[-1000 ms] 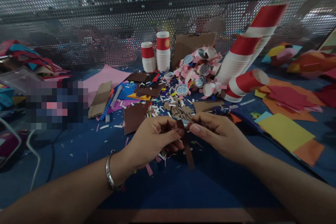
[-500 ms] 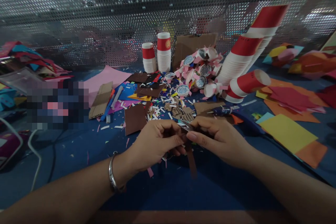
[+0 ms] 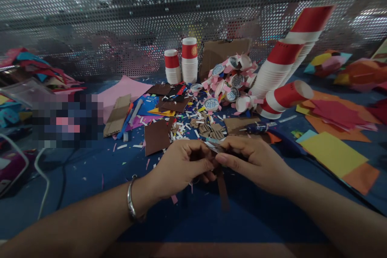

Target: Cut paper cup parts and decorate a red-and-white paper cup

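Note:
Close together over the blue table, both of my hands are closed in pinches. Between them shows a thin white-and-blue piece (image 3: 213, 144), mostly hidden by the fingers, so its full shape cannot be made out. My left hand (image 3: 184, 165), with a silver bangle at the wrist, grips its left side. My right hand (image 3: 254, 161) holds its right side between thumb and forefinger. From between the hands a narrow brown paper strip (image 3: 223, 191) hangs down; which fingers hold it is hidden. Paper scraps (image 3: 181, 131) and a brown paper sheet (image 3: 156, 137) lie just beyond.
White discs with blue grids and pink tabs (image 3: 211, 104) are heaped at the back. Red-and-white paper cups (image 3: 272, 68) stand stacked behind. A dark blue tool with a cord (image 3: 284, 142) lies right, near coloured paper (image 3: 334, 153). Pens (image 3: 124, 123) and cardboard (image 3: 117, 115) lie left.
The hands keep their hold and have hardly moved. The white-and-blue piece between the fingers has tilted slightly, and the view has shifted a little.

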Demonstrator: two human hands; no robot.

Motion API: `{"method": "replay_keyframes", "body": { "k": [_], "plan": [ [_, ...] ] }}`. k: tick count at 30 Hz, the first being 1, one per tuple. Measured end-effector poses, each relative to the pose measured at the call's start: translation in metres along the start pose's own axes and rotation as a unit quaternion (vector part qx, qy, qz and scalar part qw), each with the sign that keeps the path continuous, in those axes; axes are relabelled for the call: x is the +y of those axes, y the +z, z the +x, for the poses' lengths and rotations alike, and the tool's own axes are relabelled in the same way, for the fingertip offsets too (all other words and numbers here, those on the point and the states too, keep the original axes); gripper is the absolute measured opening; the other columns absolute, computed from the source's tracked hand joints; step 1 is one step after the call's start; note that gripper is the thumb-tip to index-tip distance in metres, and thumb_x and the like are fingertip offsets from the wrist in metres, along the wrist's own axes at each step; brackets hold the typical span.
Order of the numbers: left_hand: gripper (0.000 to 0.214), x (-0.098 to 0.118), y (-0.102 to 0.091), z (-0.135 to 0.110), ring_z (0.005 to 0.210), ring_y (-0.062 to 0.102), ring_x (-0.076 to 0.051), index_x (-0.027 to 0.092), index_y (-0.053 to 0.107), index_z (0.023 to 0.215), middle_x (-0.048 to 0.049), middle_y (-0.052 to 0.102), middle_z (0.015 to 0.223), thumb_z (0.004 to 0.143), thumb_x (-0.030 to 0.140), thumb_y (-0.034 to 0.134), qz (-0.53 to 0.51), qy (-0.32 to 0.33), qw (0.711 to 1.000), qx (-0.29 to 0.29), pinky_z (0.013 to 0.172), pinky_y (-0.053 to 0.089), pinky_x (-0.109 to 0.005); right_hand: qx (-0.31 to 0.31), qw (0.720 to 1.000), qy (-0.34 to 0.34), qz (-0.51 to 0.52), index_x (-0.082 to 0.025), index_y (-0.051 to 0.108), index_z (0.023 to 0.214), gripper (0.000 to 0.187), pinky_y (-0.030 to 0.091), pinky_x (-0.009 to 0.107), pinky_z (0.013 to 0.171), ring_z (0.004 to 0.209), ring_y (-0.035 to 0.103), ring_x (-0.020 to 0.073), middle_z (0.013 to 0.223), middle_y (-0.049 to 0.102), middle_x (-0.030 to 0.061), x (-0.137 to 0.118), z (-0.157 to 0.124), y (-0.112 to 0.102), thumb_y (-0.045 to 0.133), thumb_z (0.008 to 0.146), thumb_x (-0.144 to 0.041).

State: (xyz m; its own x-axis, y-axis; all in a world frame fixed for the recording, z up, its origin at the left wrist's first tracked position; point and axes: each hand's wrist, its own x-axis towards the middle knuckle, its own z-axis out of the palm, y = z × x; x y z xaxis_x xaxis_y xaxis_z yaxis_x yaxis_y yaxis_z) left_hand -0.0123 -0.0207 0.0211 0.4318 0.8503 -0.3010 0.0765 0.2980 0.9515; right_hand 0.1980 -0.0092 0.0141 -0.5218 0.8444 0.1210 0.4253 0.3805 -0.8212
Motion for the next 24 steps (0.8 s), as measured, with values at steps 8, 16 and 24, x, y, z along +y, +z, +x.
{"method": "replay_keyframes", "body": {
  "k": [8,16,24],
  "plan": [
    [0.023,0.0024,0.0013,-0.0017,0.051,0.063,-0.007,0.016,0.067,0.076,0.0019,0.069,0.059,0.074,0.028,0.087,-0.01,-0.014,1.0,-0.006,0.051,0.048,-0.016,0.008,1.0,-0.022,-0.012,-0.021,0.053,0.07,0.04,0.034,0.025,0.056,0.06,0.046,0.0112,0.065,0.05,-0.0033,0.0002,-0.0005,0.0005,0.057,0.1,-0.048],
    [0.024,0.002,0.0025,-0.0015,0.052,0.063,-0.008,0.017,0.067,0.076,0.0009,0.07,0.06,0.076,0.031,0.085,-0.016,-0.01,1.0,-0.013,0.053,0.049,-0.017,0.004,1.0,-0.017,-0.003,-0.021,0.053,0.07,0.041,0.035,0.025,0.054,0.06,0.046,0.0115,0.064,0.05,-0.0029,-0.0021,-0.0009,0.0005,0.055,0.101,-0.048],
    [0.025,0.0016,0.0023,-0.0025,0.054,0.067,-0.009,0.017,0.063,0.079,0.0015,0.069,0.062,0.08,0.032,0.083,-0.033,-0.008,0.999,-0.017,0.052,0.051,-0.017,0.029,0.999,-0.014,0.005,-0.02,0.054,0.069,0.045,0.032,0.026,0.055,0.059,0.044,0.0109,0.063,0.046,-0.0038,0.0014,0.0,0.0002,0.051,0.104,-0.049]
  ]
}}
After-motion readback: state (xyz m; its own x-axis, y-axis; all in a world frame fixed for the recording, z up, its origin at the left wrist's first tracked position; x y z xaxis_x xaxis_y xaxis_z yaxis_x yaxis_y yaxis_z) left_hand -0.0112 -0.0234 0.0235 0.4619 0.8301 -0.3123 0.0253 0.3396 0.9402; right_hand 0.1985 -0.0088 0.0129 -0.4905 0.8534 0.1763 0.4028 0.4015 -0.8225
